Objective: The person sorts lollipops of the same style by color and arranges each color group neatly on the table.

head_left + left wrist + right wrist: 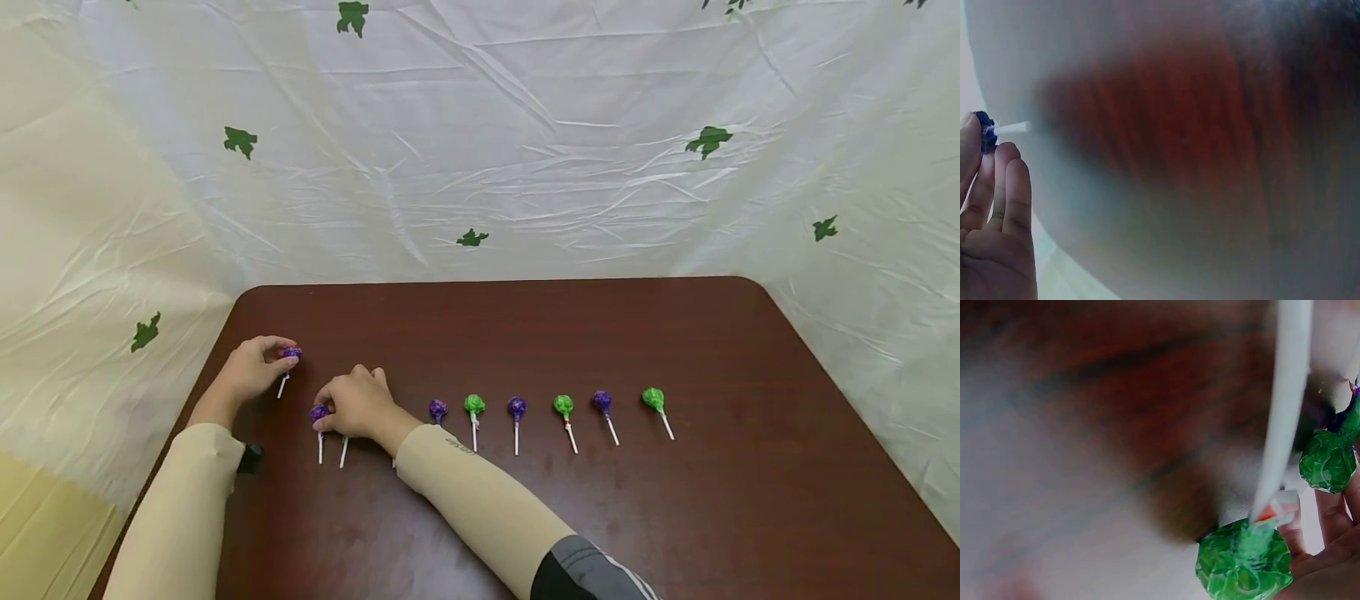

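My left hand pinches a purple-wrapped lollipop by its head between thumb and fingers, near the table's left edge. In the left wrist view its white stick points away from the fingers. To the right and closer to me, my right hand has thumb and forefinger round the head of another purple lollipop, its stick pointing towards me. A second white stick shows from under that hand, its head hidden. Two green lollipops, one nearer and one farther, appear beside the right palm in the right wrist view.
Rightwards from my right forearm runs a row of alternating purple and green lollipops, sticks towards me, ending at a green one. They lie on a brown wooden table. A pale sheet with green leaf shapes hangs around it.
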`<state>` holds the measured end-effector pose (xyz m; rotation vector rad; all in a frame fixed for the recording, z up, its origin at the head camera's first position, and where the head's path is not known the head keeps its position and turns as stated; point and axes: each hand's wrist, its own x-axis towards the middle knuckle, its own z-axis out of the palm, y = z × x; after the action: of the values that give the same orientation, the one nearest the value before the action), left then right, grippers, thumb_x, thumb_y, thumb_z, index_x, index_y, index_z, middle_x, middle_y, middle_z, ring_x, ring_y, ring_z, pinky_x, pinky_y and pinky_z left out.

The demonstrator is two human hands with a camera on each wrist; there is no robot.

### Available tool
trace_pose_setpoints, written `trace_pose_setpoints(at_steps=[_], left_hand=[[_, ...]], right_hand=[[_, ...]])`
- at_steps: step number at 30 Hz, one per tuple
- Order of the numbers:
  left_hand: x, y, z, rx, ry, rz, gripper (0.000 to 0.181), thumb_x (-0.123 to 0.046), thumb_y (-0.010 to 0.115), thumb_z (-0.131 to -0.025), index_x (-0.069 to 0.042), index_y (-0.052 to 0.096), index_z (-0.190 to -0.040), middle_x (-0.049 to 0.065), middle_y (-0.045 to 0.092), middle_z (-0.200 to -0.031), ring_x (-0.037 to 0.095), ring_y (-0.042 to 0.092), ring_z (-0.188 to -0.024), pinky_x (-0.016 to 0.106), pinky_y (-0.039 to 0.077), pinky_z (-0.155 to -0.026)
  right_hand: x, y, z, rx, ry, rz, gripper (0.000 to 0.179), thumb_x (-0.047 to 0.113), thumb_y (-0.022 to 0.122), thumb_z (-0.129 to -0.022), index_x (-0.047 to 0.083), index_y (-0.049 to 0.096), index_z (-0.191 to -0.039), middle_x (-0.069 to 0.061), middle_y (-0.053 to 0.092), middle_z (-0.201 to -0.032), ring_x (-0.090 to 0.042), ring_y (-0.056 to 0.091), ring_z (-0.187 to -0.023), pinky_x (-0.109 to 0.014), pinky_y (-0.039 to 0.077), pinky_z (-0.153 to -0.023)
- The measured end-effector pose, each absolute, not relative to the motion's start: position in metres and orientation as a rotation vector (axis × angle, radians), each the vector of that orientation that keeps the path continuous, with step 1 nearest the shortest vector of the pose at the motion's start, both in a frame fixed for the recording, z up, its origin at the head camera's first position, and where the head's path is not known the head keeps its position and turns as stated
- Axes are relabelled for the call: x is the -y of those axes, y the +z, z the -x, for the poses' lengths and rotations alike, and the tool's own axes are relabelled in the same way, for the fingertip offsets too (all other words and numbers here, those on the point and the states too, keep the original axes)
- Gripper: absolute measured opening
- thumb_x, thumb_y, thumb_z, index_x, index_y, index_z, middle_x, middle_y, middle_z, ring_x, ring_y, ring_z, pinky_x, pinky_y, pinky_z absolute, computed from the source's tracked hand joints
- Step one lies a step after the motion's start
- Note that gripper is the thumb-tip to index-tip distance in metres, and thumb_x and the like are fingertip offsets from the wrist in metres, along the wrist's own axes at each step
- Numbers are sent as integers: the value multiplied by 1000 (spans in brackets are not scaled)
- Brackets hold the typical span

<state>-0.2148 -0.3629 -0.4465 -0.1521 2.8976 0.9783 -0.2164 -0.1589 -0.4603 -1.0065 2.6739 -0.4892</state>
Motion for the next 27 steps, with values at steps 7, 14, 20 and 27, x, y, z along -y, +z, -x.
trace_pose_setpoints(at_steps=[7,14,20,27], left_hand=[[363,-458,216,-2877,994,193,38,-20,60,-100,4,60,-128,28,63,-118,32,59,-92,41,51,-79],[362,-460,216,-2860,986,211,39,-21,62,-99,5,59,-128,27,63,-112,28,56,-86,33,47,-70],[360,-464,217,-2863,994,241,40,-22,62,-99,4,59,-130,26,64,-114,27,57,-87,28,48,-69],[359,-468,218,-2856,1043,268,42,-24,62,-99,2,58,-132,27,62,-122,29,59,-93,28,48,-72]], right_hand=[[161,-459,213,-2684,-473,1016,26,50,74,-84,39,75,-107,21,56,-76,-6,42,-86,-28,26,-76],[161,-459,212,-2685,-463,1024,26,50,74,-84,39,74,-107,21,55,-77,-5,42,-86,-28,26,-75],[159,-459,213,-2691,-464,1032,26,51,73,-84,39,74,-107,21,56,-79,-5,41,-85,-27,26,-74],[158,-459,215,-2679,-470,1015,26,50,73,-85,39,74,-108,20,56,-78,-6,41,-86,-28,26,-74]])
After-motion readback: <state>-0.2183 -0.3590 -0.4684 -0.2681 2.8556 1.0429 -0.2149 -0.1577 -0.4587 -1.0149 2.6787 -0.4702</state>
